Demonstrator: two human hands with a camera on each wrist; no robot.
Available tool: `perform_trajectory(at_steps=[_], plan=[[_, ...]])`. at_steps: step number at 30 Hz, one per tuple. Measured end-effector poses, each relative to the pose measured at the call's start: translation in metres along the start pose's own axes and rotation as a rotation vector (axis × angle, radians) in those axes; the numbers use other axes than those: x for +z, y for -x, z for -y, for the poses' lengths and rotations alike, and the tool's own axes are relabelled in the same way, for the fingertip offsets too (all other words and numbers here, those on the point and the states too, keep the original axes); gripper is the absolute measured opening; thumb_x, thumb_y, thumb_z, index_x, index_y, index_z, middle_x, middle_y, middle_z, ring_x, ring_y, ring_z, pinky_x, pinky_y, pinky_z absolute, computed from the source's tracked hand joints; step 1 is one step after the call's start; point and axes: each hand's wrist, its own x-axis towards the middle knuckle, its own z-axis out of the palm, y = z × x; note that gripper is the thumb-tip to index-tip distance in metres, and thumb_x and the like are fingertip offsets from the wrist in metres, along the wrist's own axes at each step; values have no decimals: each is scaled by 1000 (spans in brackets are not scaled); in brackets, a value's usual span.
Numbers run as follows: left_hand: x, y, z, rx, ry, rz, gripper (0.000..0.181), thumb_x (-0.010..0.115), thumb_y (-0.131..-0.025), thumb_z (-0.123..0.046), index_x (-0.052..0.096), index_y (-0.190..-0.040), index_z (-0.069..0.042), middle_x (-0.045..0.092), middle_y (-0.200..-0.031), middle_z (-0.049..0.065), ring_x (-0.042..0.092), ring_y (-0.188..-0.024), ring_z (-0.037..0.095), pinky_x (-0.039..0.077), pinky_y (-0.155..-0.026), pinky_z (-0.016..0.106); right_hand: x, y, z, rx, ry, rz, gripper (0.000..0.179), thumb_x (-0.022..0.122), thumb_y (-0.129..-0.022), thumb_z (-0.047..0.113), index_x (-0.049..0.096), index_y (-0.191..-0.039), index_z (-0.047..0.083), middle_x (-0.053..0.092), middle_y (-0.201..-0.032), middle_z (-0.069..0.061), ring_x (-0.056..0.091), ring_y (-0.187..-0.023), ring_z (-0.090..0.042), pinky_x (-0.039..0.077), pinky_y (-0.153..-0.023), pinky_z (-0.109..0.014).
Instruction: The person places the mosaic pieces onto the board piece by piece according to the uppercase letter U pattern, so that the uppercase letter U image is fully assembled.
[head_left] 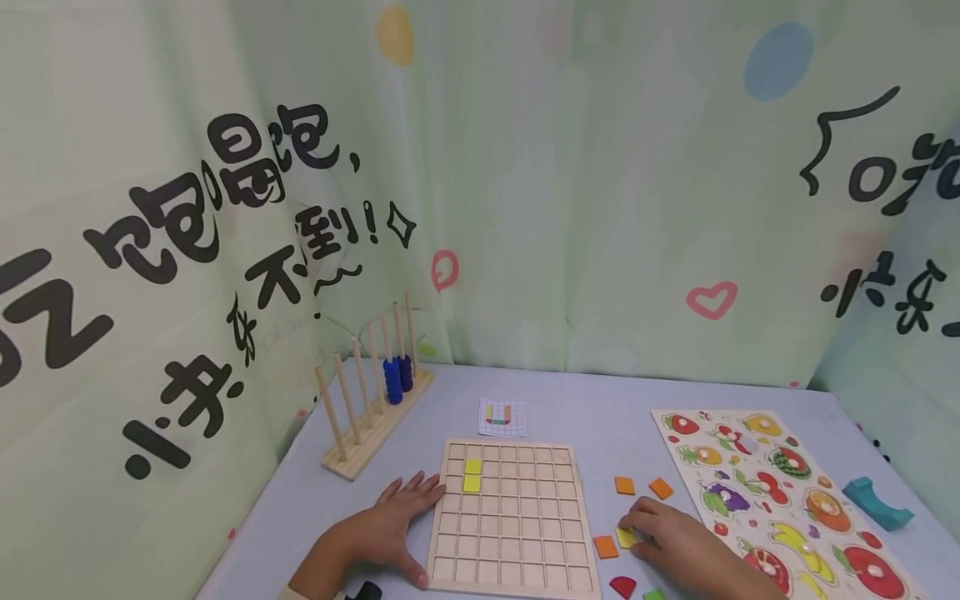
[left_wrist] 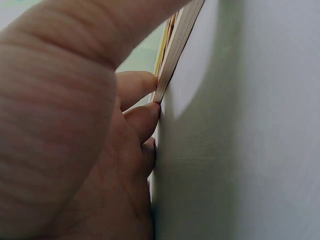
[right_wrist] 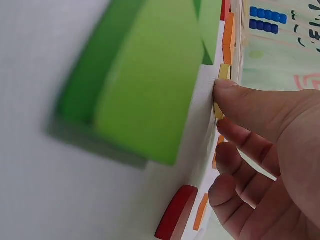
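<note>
Yellow tile (head_left: 626,539) right of the grid board (head_left: 530,527); right hand (head_left: 663,537) nearer.
The right hand pinches the tile between thumb and forefinger, beside an orange tile (head_left: 606,547); the left hand (head_left: 393,522), fingers spread, touches the board's left edge. Two yellow squares (head_left: 472,483) occupy the board's far-left area, across from the pinched tile.

Left hand (left_wrist: 85,135) filling the frame's left, fingertips (left_wrist: 149,80) touching a wooden board (left_wrist: 174,50) — upper centre — pale desk (left_wrist: 280,125) at right, shadow-banded.
</note>
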Motion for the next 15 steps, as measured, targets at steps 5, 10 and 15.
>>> perform_trajectory(at_steps=[5,10,15], plan=[[0,0,-3,-5,2,0,123,82,-53,-68,29,-155,-21,19,-161,0,7,-148,27,1,-116,55,-2,-1,-2,-15,-4,5,21,74,-85,22,71,-106,18,57,-100,14,57,-91,-6,54,-80,-36],[0,1,-2,9,2,-6,123,81,-54,-68,29,-155,-20,18,-161,0,7,-148,27,1,-115,55,-1,-3,1,-58,-23,-33,26,72,-87,19,69,-112,14,55,-103,12,52,-86,-1,53,-75,-31],[-1,1,-1,10,-19,-11,124,81,-53,-70,28,-155,-21,18,-161,0,7,-148,27,1,-116,54,2,-10,8,-87,-60,-59,30,70,-89,21,68,-118,13,55,-106,11,50,-86,-1,52,-74,-29]])
